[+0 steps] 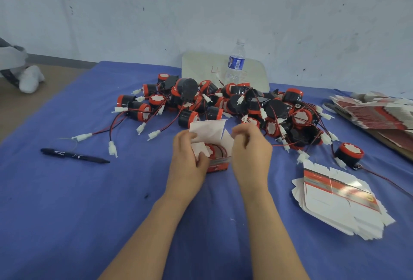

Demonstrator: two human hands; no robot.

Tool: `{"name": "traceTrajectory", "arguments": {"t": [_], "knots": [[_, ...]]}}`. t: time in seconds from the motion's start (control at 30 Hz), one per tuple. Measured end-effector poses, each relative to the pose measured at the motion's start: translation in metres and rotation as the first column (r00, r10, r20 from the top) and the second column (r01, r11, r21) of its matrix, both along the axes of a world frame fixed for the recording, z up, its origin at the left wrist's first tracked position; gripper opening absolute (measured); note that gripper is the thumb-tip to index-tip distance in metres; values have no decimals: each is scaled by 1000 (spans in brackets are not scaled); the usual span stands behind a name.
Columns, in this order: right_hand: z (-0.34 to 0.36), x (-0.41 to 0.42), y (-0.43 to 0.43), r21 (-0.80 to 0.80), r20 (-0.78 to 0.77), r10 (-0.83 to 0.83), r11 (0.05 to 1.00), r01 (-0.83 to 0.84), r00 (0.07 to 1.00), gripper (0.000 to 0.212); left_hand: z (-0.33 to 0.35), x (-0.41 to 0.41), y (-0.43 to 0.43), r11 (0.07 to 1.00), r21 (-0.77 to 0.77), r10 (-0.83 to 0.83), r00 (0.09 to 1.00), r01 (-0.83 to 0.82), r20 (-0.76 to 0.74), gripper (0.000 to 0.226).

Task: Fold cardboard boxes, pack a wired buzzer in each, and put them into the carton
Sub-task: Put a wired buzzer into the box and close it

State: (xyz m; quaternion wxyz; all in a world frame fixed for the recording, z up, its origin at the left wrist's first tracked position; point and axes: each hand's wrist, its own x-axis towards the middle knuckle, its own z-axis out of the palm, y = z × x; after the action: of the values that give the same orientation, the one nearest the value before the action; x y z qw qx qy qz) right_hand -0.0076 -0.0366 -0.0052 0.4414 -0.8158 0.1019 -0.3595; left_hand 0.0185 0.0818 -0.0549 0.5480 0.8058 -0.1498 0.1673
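1. My left hand (190, 157) grips the left side of the small cardboard box (219, 164). The fingers curl round its wall and the thumb presses a side flap inward.
2. My right hand (250, 152) pinches the box's right flap with curled fingers.
3. Both forearms reach forward and converge on the box.
4. The box stands on the blue cloth (89, 201), lid flap upright, with a red-faced wired buzzer (214, 150) inside.
5. The pile of loose buzzers (234, 101) lies just behind it, and the flat box blanks (335, 197) lie to my right.
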Motion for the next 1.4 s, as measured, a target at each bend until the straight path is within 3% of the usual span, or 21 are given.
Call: {"name": "traceTrajectory", "arguments": {"t": [0.07,0.13,0.27,0.33,0.4,0.57,0.63,0.73,0.8,0.87,0.97,1.13,1.23,1.4], "knots": [[-1,0,-4,155,30,-43,987,38,999,22,1,1,0,989,-145,-9,995,-6,-100,39],[-5,2,-5,219,-23,15,976,-9,1000,22,2,2,-1,982,-185,-4,990,-23,-144,37],[-16,7,2,165,-155,187,973,-161,970,35,4,2,2,972,-234,-10,993,-19,-119,48],[-21,9,3,83,-164,179,982,-168,970,22,5,2,5,977,-212,-24,995,3,-98,62],[-23,9,3,95,-139,209,976,-197,968,8,7,2,7,988,-155,-28,998,20,-49,54],[-26,9,5,118,-143,216,973,-200,966,38,7,0,10,991,-127,-49,999,47,-13,33],[-27,9,3,28,-146,256,967,-255,955,50,8,-1,11,989,-138,-55,998,53,-11,30],[-26,10,-6,-180,-283,319,909,-377,904,39,7,-3,16,989,-94,-111,994,110,-3,32],[-24,9,-16,-171,-378,391,861,-479,839,40,5,-4,19,985,-13,-175,985,175,-10,33],[-21,7,-22,-57,-422,490,826,-561,763,40,4,-2,22,982,13,-190,981,190,-31,28],[-24,6,-23,121,-382,566,815,-567,731,39,3,2,25,987,59,-147,989,148,-20,24],[-29,9,-23,125,-252,503,864,-488,827,31,1,4,24,983,170,-76,995,65,60,26],[-30,9,-20,145,-187,481,876,-460,857,15,2,4,22,988,152,-34,995,20,95,25],[-31,10,-16,145,-146,456,888,-437,878,13,3,5,21,989,148,-24,995,10,98,26]]}}
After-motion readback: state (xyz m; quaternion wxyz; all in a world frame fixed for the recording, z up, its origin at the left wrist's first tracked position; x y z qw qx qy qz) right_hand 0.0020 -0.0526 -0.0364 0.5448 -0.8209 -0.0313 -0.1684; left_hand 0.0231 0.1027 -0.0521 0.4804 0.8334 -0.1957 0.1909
